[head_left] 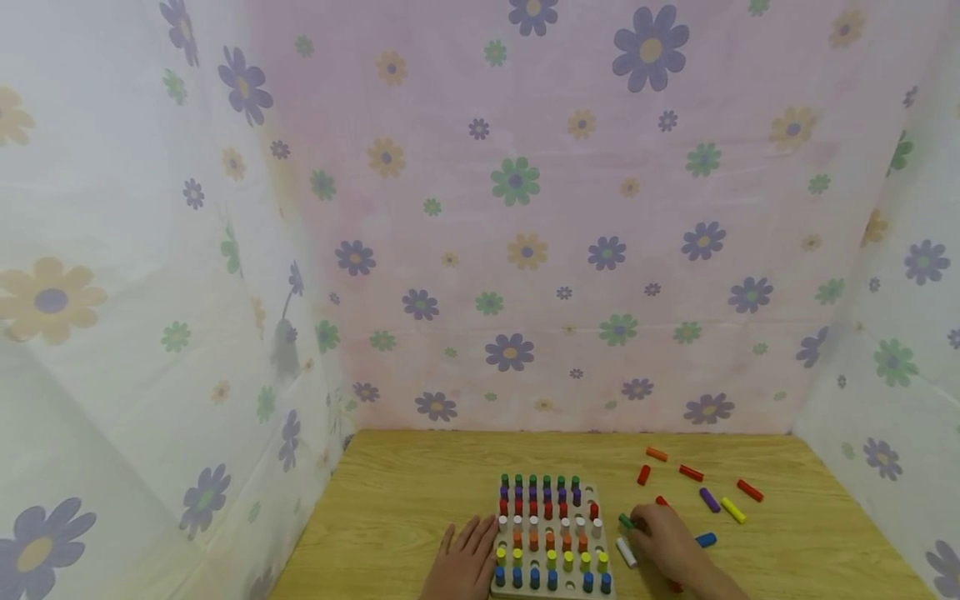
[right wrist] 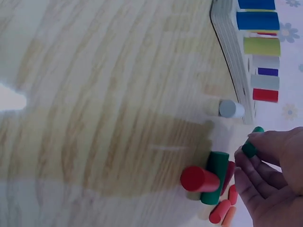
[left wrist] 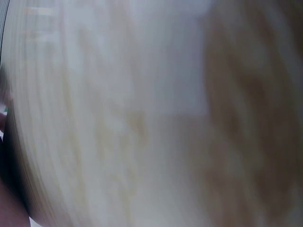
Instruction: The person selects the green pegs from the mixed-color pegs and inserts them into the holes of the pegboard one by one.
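Observation:
A pegboard (head_left: 552, 594) with rows of coloured pegs stands at the front middle of the table. My left hand (head_left: 467, 560) lies beside its left edge, fingers spread and straight; the left wrist view is mostly blurred wood. To the right of the board, my right hand (head_left: 667, 542) pinches a green peg (right wrist: 252, 143) between thumb and fingertips, above the tabletop. A white peg (head_left: 626, 552) lies between this hand and the board. Under the hand, in the right wrist view, are another green peg (right wrist: 217, 177) and a red peg (right wrist: 198, 178).
Loose pegs are scattered on the wooden table (head_left: 420, 467) right of the board: an orange peg (head_left: 657, 454), a purple peg (head_left: 709, 500), a yellow peg (head_left: 733, 510), a blue peg (head_left: 706, 540) and several red ones. Flowered cloth (head_left: 525, 292) encloses the back and sides.

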### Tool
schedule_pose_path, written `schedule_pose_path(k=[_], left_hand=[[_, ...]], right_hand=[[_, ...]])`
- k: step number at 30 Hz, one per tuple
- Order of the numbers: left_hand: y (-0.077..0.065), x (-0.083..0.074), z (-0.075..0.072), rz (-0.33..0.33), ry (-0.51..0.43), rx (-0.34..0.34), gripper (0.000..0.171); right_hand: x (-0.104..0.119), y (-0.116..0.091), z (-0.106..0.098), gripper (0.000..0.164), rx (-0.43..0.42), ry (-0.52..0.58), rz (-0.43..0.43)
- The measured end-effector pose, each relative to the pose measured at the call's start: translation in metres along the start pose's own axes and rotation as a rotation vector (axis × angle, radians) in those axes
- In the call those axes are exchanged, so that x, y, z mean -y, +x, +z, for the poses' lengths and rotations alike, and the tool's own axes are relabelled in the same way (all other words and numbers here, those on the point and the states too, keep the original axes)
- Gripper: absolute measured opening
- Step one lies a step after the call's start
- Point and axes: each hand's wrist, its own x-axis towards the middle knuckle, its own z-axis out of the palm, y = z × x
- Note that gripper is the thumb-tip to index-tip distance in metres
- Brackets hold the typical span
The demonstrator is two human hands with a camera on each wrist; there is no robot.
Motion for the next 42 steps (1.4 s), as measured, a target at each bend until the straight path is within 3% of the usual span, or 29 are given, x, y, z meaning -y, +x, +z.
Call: schedule_pose_path(k=[10,19,33,42], left_hand=[[-0.001,0.001,0.001,-0.002,-0.006,-0.008,0.058],[0.000,0.001,0.001,-0.004,-0.015,0.003,0.059],[0.000,0.002,0.001,0.004,-0.027,-0.002,0.059],[-0.001,0.001,-0.001,0.014,-0.015,-0.003,0.061]], right_hand=[[0.005,0.002,-0.009,0.007,-0.084,0.067,0.061],[0.010,0.001,-0.013,0.013,-0.175,0.183,0.034],[0.018,0.013,-0.012,0.009,-0.214,0.242,0.043],[0.020,0.024,-0.001,0.008,-0.252,0.311,0.066]])
